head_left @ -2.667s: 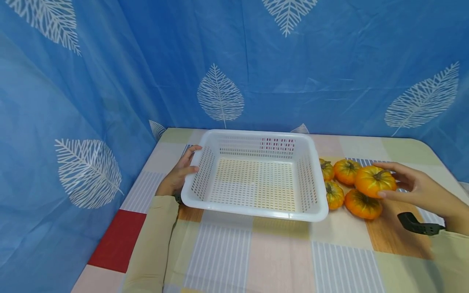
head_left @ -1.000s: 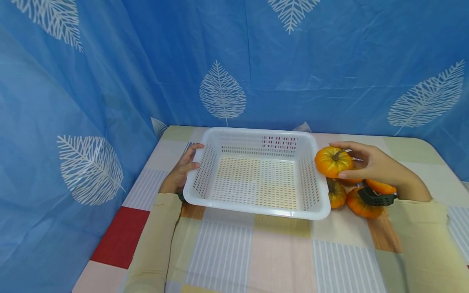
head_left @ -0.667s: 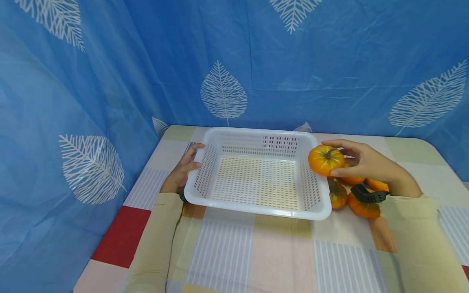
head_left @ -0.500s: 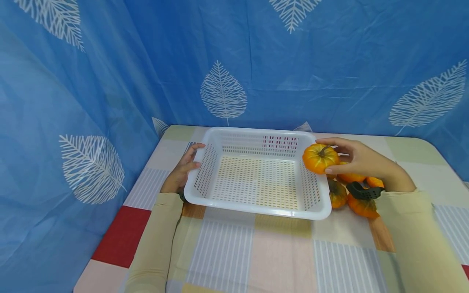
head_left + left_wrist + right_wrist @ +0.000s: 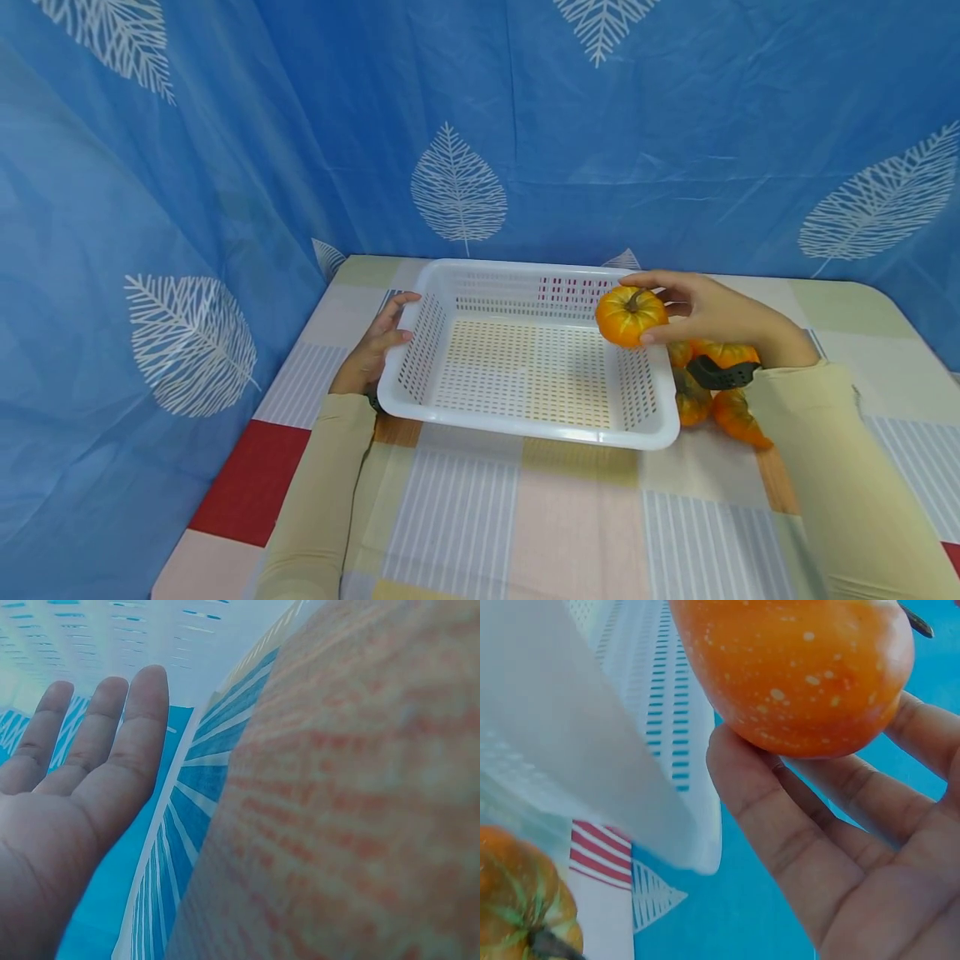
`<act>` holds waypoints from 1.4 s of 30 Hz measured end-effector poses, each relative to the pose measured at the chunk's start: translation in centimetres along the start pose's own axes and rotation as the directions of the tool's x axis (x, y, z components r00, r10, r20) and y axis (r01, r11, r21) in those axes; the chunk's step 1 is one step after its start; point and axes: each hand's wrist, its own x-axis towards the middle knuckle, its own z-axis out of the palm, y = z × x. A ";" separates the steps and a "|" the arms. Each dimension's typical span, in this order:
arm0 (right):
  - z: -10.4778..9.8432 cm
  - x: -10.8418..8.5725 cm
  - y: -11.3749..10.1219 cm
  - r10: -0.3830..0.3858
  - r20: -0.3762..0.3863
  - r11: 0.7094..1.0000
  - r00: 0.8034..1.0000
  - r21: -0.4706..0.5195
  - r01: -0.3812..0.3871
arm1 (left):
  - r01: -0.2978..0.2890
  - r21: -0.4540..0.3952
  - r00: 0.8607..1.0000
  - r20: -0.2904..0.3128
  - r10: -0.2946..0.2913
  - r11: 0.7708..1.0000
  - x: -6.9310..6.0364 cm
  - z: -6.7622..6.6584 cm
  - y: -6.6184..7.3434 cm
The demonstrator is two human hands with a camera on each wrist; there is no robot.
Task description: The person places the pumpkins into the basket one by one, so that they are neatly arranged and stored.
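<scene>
My right hand (image 5: 708,312) holds a small orange pumpkin (image 5: 632,318) above the right side of a white perforated plastic basket (image 5: 517,425). In the right wrist view the fingers spread under and around the pumpkin (image 5: 802,682), whose short dark stem points outward. At the basket's left end my left hand (image 5: 372,346) touches the rim, thumb and fingertips against it. Its visible fingers (image 5: 142,712) look straight in the left wrist view, close to the basket's wall. More pumpkins (image 5: 692,400) lie on the table just right of the basket, partly hidden by the right hand and wrist.
A checked tablecloth (image 5: 577,525) covers the table. Blue curtains (image 5: 570,167) with white leaf prints hang behind and to the left. Dark bands (image 5: 720,372) sit at the wrists. The basket's raised rim stands between the loose pumpkins and the basket floor.
My right hand has carried the pumpkin left, from above the other pumpkins, across the basket's right rim to over its inside. My left hand has stayed at the left rim.
</scene>
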 end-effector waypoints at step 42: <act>5.1 10.2 -2.2 0.014 0.124 0.964 0.992 0.261 -0.047 | -0.024 -0.012 0.999 -0.044 0.024 1.000 -0.1 0.2 -0.2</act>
